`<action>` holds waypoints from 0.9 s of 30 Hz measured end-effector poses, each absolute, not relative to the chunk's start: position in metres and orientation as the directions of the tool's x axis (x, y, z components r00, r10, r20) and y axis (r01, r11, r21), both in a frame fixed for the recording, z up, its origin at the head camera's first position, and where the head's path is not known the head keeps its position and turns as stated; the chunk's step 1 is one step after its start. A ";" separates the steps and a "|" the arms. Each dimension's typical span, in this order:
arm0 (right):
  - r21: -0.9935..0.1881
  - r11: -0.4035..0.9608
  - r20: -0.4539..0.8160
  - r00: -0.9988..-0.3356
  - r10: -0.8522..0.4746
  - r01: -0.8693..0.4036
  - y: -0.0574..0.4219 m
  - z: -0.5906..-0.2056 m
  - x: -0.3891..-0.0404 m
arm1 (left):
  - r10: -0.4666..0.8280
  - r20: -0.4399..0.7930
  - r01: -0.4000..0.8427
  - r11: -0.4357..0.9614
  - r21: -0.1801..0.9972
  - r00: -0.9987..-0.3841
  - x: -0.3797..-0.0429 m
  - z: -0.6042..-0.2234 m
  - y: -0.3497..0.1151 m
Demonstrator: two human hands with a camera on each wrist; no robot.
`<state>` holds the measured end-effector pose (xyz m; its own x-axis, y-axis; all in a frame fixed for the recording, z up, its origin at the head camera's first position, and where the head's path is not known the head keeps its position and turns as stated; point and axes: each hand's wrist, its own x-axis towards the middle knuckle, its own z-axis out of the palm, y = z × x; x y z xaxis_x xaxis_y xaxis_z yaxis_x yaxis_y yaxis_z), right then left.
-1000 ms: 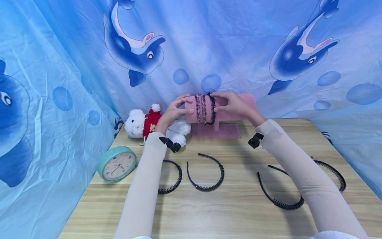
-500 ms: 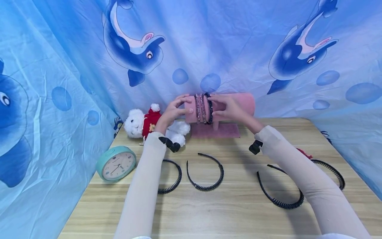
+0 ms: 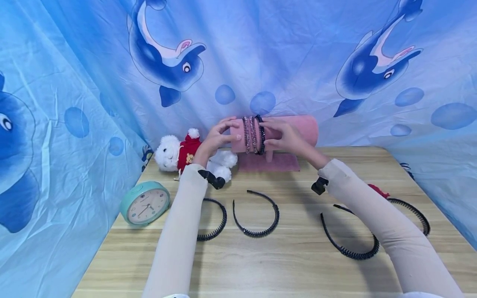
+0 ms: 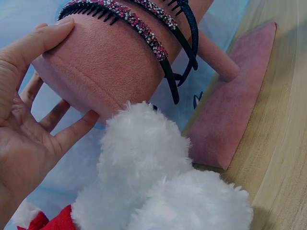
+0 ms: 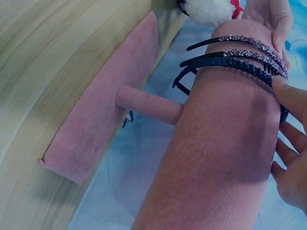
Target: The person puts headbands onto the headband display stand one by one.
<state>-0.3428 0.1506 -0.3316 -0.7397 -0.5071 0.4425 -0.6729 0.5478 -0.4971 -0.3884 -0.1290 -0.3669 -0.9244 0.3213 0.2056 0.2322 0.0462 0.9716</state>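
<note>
- Right hand (image 3: 288, 137), fingers spread rather than wrapped, touches a dark blue, braided-looking headband (image 5: 240, 63) with thumb and fingertips.
- Left hand (image 3: 215, 138) rests widely parted fingers on the left end of a pink, suede-like display cylinder (image 5: 216, 129).
- That headband arches over the cylinder, just beside two black headbands set with pink-and-silver stones (image 5: 247, 39).
- It looks light and springy, probably plastic; hold its broad top arc, not the thin tips; nap may drag on it.

Clock (image 3: 145, 203): sat near the table's (image 3: 261, 265) left edge, teal-cased.
Plush toy (image 3: 186, 155): lay near the back, white, dressed in red.
Backdrop (image 3: 298, 54): hung behind, blue, printed with dolphins (image 3: 149, 54).
</note>
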 end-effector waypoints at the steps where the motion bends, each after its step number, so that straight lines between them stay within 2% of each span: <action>1: -0.497 0.545 0.442 -0.738 -0.510 -0.675 0.151 -0.332 -0.343 | 0.322 0.205 0.232 0.049 0.971 -0.924 -0.388 -0.367 -0.129; 7: -0.493 0.523 0.436 -0.718 -0.543 -0.695 0.153 -0.332 -0.334 | 0.318 0.200 0.231 0.061 0.971 -0.927 -0.389 -0.368 -0.128; 13: -0.401 0.553 0.440 -0.683 -0.583 -0.731 0.160 -0.338 -0.317 | 0.319 0.204 0.236 0.064 0.970 -0.925 -0.391 -0.367 -0.129; 20: -0.266 0.511 0.460 -0.574 -0.678 -0.817 0.166 -0.354 -0.293 | 0.317 0.204 0.236 0.065 0.970 -0.926 -0.393 -0.366 -0.130; 27: -0.249 0.496 0.355 -0.555 -0.753 -0.832 0.167 -0.376 -0.265 | 0.317 0.211 0.240 0.055 0.969 -0.925 -0.395 -0.367 -0.128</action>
<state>-0.2653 0.1668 -0.3756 -0.5547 -0.7526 0.3549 -0.8320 0.4959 -0.2489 -0.3949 -0.1283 -0.3673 -0.9248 0.3167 0.2108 0.2399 0.0553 0.9692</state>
